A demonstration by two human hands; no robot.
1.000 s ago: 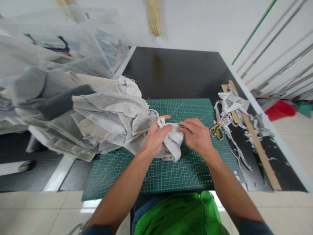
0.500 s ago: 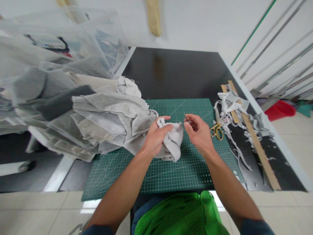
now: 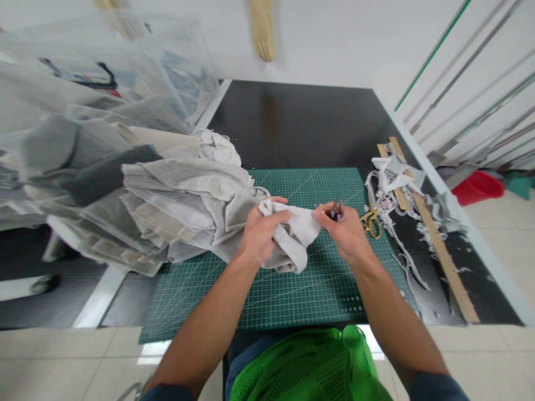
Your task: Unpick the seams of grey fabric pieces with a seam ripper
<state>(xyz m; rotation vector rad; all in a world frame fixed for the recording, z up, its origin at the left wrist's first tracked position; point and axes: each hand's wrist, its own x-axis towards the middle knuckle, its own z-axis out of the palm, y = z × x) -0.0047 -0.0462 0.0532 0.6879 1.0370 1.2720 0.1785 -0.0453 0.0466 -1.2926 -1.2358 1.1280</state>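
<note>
My left hand [image 3: 259, 233] is closed on a light grey knit cloth [image 3: 298, 228], its thumb pressing the folded edge. At the cloth's right corner, my right hand [image 3: 340, 225] pinches the fabric between thumb and forefinger. Small thread snips [image 3: 336, 210] are tucked in that same hand, blades pointing up and away from the cloth. The held piece hangs in folds over a green cutting mat [image 3: 284, 306] and runs left into a heap of grey cloth pieces [image 3: 196, 189].
Gold-handled scissors [image 3: 371, 224] lie right of my right hand, beside fabric scraps [image 3: 395, 172] and wooden rulers [image 3: 445, 262]. Clear plastic bins [image 3: 184, 72] stand behind the heap. A red bucket [image 3: 478, 188] is on the floor at right.
My right hand has taken hold of the cloth's corner and drawn it to the right, stretching the edge. The snips have turned back within that hand. My left hand has shifted slightly left.
</note>
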